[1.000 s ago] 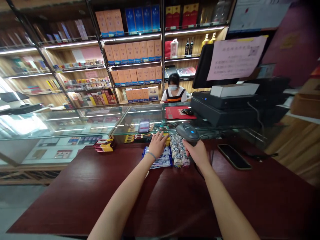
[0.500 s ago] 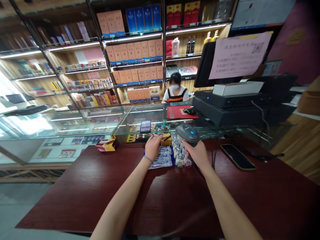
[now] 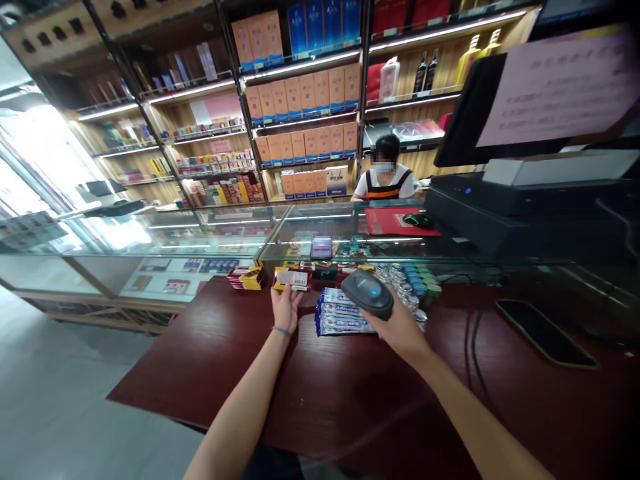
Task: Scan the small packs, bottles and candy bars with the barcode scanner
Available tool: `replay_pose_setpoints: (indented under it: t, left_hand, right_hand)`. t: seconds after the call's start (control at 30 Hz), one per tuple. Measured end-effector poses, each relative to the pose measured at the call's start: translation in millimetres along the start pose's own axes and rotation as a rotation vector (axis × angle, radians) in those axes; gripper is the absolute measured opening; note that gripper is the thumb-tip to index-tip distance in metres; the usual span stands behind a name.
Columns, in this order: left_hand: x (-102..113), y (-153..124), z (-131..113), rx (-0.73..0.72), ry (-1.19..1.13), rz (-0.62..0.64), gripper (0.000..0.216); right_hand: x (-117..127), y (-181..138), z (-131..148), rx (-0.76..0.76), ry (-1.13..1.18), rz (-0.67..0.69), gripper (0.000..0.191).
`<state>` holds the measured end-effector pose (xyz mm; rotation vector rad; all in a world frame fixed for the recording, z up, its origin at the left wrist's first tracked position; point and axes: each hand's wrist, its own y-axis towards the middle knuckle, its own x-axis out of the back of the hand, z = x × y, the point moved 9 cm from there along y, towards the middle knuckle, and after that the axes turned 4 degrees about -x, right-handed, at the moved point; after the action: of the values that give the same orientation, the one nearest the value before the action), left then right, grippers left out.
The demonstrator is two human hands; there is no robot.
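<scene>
My left hand (image 3: 286, 308) is closed on a small red and yellow packet (image 3: 293, 279), its pale label with a barcode turned up toward me. My right hand (image 3: 403, 320) grips a dark barcode scanner (image 3: 367, 293) with a blue light on top, its head pointing left toward the packet. Beneath the scanner lie several blue and silver sachets (image 3: 337, 321) in a row. Small silver-topped jars (image 3: 417, 319) stand behind my right hand, partly hidden by it. Left of the held packet is a stack of red and yellow packets (image 3: 246, 278).
A dark phone (image 3: 545, 332) and a cable (image 3: 475, 360) lie on the brown table (image 3: 320, 393) at right. Behind it runs a glass display counter (image 3: 220, 230) bearing a small phone (image 3: 321, 247). A masked person (image 3: 384, 170) sits beyond, near a monitor (image 3: 470, 107).
My left hand has moved left and lifted a packet from beside the sachets. The scanner has swung left over the sachets. The view has turned left.
</scene>
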<state>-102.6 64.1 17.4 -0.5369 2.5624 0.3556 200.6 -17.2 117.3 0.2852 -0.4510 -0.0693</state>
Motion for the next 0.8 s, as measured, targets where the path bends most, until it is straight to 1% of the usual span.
replay_pose_setpoints:
  t: [0.07,0.13,0.2,0.27,0.37,0.47,0.67,0.8]
  left_hand:
    - [10,0,4,0.056,-0.085,-0.051,0.034]
    - [16,1,6,0.082,-0.165,-0.095,0.032]
    - [20,1,7,0.091,-0.228,-0.125,0.031]
    - [23,2,8,0.095,-0.273,-0.145,0.030]
    - [25,5,9,0.090,-0.327,-0.139,0.025]
    - [26,7,10,0.092,-0.343,-0.134,0.021]
    - [30,7,10,0.110,-0.291,-0.184,0.026]
    - [32,10,3,0.071,-0.212,-0.198,0.028]
  right_hand:
    - [-24,-6,1,0.009,-0.045,0.115,0.055]
    - [-44,-13,-2,-0.015,-0.091,0.212,0.060]
    - [-56,-17,-7,-0.038,-0.133,0.266,0.062]
    - [-63,-19,-11,-0.039,-0.173,0.286,0.060]
    - [-69,-19,-14,-0.001,-0.215,0.296,0.054]
    - [-70,-19,-14,0.023,-0.224,0.295,0.054]
    - [-68,-22,-12,-0.030,-0.221,0.284,0.046]
    - [-68,-21,-16,-0.067,-0.200,0.294,0.046]
